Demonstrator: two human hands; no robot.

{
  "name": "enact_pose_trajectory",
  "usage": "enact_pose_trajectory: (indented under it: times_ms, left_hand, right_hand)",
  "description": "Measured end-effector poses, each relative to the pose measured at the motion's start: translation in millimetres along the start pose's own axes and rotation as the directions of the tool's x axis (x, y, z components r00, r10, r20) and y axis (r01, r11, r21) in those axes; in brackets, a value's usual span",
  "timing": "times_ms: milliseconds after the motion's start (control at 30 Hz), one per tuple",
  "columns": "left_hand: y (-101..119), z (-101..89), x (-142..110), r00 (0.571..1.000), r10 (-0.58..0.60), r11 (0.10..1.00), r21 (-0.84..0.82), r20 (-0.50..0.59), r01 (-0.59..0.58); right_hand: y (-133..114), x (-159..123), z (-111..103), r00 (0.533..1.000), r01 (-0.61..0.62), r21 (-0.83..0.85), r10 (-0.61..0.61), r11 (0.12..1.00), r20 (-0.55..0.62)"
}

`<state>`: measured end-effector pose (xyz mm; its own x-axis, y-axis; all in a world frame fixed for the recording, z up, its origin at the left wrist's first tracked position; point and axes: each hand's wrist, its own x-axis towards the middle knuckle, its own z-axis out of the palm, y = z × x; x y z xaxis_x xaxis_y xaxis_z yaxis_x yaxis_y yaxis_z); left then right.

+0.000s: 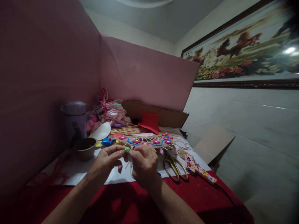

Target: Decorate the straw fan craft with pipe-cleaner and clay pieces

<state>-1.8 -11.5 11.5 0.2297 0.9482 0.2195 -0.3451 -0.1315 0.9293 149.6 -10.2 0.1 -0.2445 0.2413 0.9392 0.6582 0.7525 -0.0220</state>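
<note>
White paper [116,178] overlies a red tablecloth [221,194], with the left hand [107,159] above it, near centre, pinching a green clay-like lump [127,149], presumably light, soft, best held lightly by its sides; right hand [145,163] curled just beside, grip undetermined.

Our tabletop [201,194], with a framed horse picture [233,59] on the wall [257,130] past its right edge

Along the left edge we have a lidded tumbler [74,123] and a dark bowl [87,152] just beside it; a heap of pink material [115,114] sits toward the far-left corner. Near the right edge lie gold-handled scissors [172,159] and a flower-patterned corded tool [198,170].
</note>
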Motion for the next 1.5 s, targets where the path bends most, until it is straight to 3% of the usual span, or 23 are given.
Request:
enact_pose_trajectory:
  times_ms: [267, 467, 800, 1500]
  left_hand:
    - [-5.2, -2.1, 3.3, 1.000, 0.024, 0.997, 0.072, -0.006, -0.024]
    - [-6.5, -1.3, 4.6, 0.999, 0.038, 0.997, 0.062, -0.024, -0.036]
    - [-5.0, 3.1, 2.1, 0.992, 0.092, 0.983, 0.168, -0.084, -0.077]
    - [-0.3, 10.8, 1.5, 0.986, 0.085, 0.990, 0.123, -0.146, -0.067]
  right_hand:
    - [-2.3, 0.7, -1.7, 0.997, 0.011, -0.015, -0.010, 1.000, 0.078]
    - [-4.0, 3.6, -3.2, 0.988, -0.068, 0.036, 0.062, 0.997, 0.138]
    - [-4.8, 3.5, -1.9, 0.983, -0.113, 0.011, 0.110, 0.994, 0.146]
    - [-5.9, 2.2, 0.4, 0.979, -0.142, 0.016, 0.138, 0.990, 0.149]
